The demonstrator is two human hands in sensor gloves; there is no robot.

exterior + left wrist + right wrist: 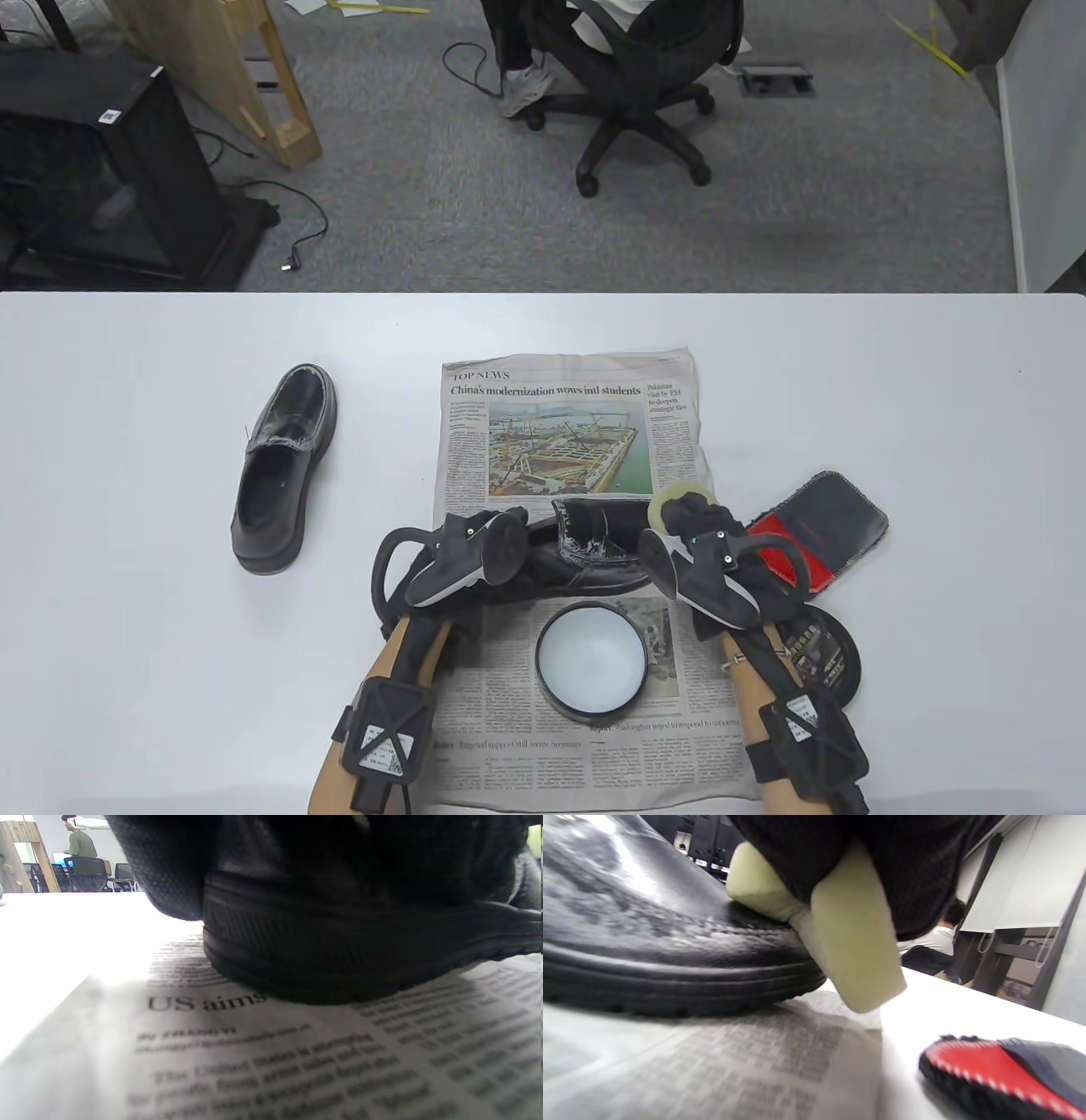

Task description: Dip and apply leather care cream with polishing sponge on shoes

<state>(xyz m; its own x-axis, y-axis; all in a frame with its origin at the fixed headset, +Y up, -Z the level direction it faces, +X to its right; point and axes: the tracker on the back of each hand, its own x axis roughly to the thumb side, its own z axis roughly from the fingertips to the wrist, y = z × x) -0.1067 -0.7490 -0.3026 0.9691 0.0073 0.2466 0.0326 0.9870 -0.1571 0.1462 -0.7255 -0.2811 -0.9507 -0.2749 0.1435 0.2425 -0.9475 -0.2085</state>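
A black leather shoe [585, 560] is laid sideways on a spread newspaper [568, 424], so the white surface [127, 509] is shielded from cream. Its heel end is steadied by the left hand [462, 556] (grip hidden). A pale sponge [840, 929], pinched in the right hand [700, 543], is pressed on the toe. The open cream tin [591, 662] is kept near.

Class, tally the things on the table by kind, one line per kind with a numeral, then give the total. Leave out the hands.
Shoes: 2, one on the newspaper, one off to the left
Sponge: 1
Cream tin: 1
Tin lid: 1
Newspaper: 1
Red and black cloth: 1
Total: 7
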